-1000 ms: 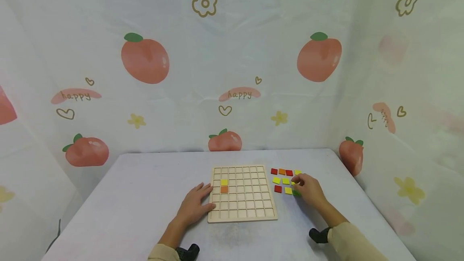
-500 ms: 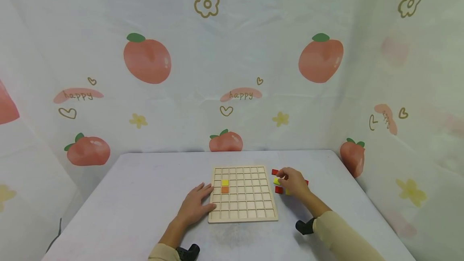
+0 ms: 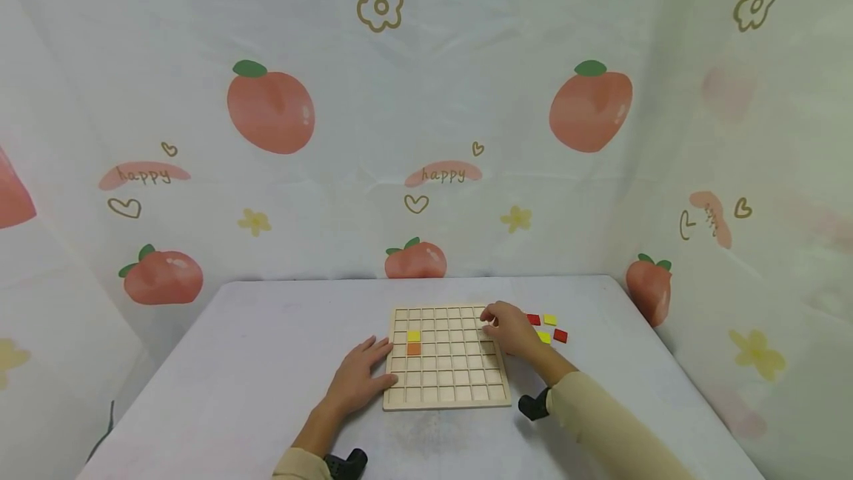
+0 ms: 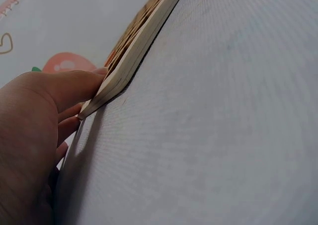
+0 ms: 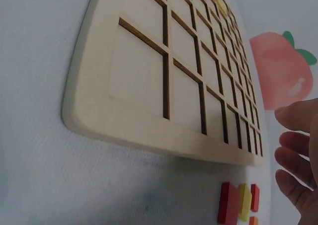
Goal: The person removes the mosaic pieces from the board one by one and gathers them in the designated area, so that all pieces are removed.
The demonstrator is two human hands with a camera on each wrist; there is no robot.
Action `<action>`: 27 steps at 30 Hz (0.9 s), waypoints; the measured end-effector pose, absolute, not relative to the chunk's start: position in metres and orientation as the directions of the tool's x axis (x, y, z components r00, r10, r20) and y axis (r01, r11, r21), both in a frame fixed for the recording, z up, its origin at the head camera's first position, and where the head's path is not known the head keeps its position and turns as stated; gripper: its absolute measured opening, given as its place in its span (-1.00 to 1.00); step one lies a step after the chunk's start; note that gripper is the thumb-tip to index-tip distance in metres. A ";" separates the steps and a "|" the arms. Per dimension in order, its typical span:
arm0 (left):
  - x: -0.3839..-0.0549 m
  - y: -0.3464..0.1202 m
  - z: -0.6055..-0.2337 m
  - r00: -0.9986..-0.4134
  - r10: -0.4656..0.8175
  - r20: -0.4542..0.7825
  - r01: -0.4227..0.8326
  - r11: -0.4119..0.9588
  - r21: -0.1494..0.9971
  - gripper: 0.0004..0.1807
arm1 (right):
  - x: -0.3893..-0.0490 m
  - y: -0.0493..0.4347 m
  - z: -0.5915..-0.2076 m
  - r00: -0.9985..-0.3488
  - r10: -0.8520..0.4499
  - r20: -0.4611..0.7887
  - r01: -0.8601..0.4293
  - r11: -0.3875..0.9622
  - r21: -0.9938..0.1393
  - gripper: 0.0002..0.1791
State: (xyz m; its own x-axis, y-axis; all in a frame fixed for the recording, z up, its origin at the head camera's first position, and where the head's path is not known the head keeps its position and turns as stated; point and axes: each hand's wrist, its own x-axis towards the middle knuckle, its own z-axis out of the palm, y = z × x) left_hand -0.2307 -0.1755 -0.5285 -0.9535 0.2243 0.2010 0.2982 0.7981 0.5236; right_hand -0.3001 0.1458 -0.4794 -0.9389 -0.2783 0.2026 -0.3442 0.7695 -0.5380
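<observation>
A square pale wooden grid board (image 3: 446, 404) lies on the table, with a yellow tile (image 3: 414, 335) and an orange tile (image 3: 414, 349) in neighbouring cells near its left side. My left hand (image 3: 360, 378) rests at the board's left edge with fingers extended; in the left wrist view its thumb (image 4: 82, 86) touches the rim. Over the far right part of the board is my right hand (image 3: 512, 328), fingers bent and thumb near the index finger. No tile shows at its fingertips, and part of the grip is hidden. In the right wrist view its fingers (image 5: 293, 158) hover past the board.
Loose tiles lie right of the board, among them a red tile (image 3: 560, 335) and a yellow tile (image 3: 549, 319). My right hand and forearm hide others; the right wrist view shows another red tile (image 5: 228, 202). A patterned cloth wall (image 3: 333, 228) stands behind the table.
My right hand has moved left from the loose tiles to over the board's right edge, uncovering tiles at the far right. The left hand stays in place.
</observation>
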 end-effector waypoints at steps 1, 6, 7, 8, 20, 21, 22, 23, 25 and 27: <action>-0.231 -0.175 -0.528 -0.953 0.225 0.202 0.299 0.797 0.524 -0.31 | -0.301 0.143 -0.478 -0.935 -0.294 0.199 -0.355 0.775 -0.523 -0.89; -0.230 -0.175 -0.526 -0.952 0.225 0.207 0.303 0.794 0.527 -0.31 | -0.306 0.130 -0.479 -0.908 -0.363 0.209 -0.419 0.775 -0.473 -0.88; -0.230 -0.175 -0.526 -0.952 0.225 0.209 0.304 0.794 0.527 -0.31 | -0.306 0.127 -0.480 -0.902 -0.375 0.217 -0.433 0.768 -0.472 -0.87; -0.230 -0.175 -0.526 -0.952 0.225 0.210 0.304 0.793 0.529 -0.31 | -0.307 0.124 -0.480 -0.898 -0.383 0.217 -0.440 0.761 -0.476 -0.87; -0.228 -0.175 -0.528 -0.950 0.227 0.213 0.308 0.788 0.533 -0.32 | -0.309 0.099 -0.499 -0.853 -0.467 0.232 -0.521 0.737 -0.431 -0.75; -0.228 -0.175 -0.528 -0.950 0.226 0.214 0.308 0.787 0.534 -0.32 | -0.309 0.097 -0.500 -0.851 -0.467 0.239 -0.524 0.739 -0.423 -0.76; -0.228 -0.175 -0.527 -0.950 0.224 0.216 0.307 0.786 0.536 -0.32 | -0.309 0.094 -0.501 -0.848 -0.468 0.247 -0.529 0.738 -0.419 -0.76; -0.228 -0.175 -0.527 -0.951 0.222 0.214 0.304 0.786 0.538 -0.32 | -0.309 0.092 -0.501 -0.846 -0.470 0.252 -0.533 0.735 -0.420 -0.75; -0.228 -0.174 -0.525 -0.953 0.219 0.210 0.300 0.787 0.540 -0.33 | -0.308 0.087 -0.502 -0.839 -0.474 0.266 -0.543 0.729 -0.417 -0.76; -0.228 -0.174 -0.525 -0.954 0.218 0.207 0.297 0.791 0.536 -0.32 | -0.307 0.082 -0.502 -0.836 -0.481 0.264 -0.549 0.729 -0.409 -0.75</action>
